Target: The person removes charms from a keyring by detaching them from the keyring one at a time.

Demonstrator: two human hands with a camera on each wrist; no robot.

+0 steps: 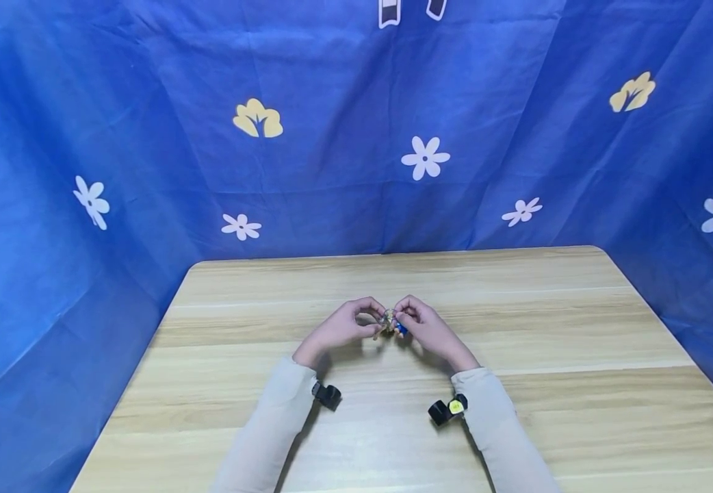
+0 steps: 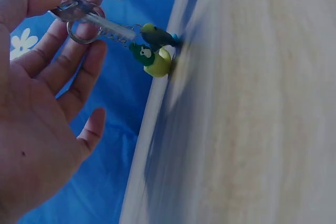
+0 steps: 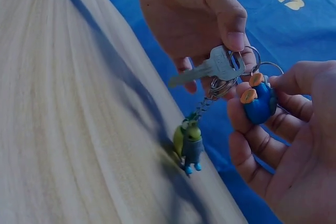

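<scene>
My left hand [image 1: 341, 327] pinches a silver key [image 3: 207, 71] by its head between thumb and forefinger, its other fingers spread below. Metal split rings pass through the key's head. From them, a short chain [image 3: 202, 107] carries two small figurine charms, one grey-green [image 2: 157, 36] and one yellow with a green head [image 2: 156, 66], dangling close over the table. My right hand [image 1: 427, 330] holds a blue figurine charm with orange feet [image 3: 259, 104] between thumb and fingers, beside another thin ring near the key. Both hands meet in front of me above the table.
The light wood-grain table [image 1: 221, 397] extends around both forearms. Blue cloth [image 1: 344, 198] printed with flowers hangs behind it and at both sides. Black devices, one at the left wrist [image 1: 330, 397] and one at the right [image 1: 439, 412], stick out inward from the sleeves.
</scene>
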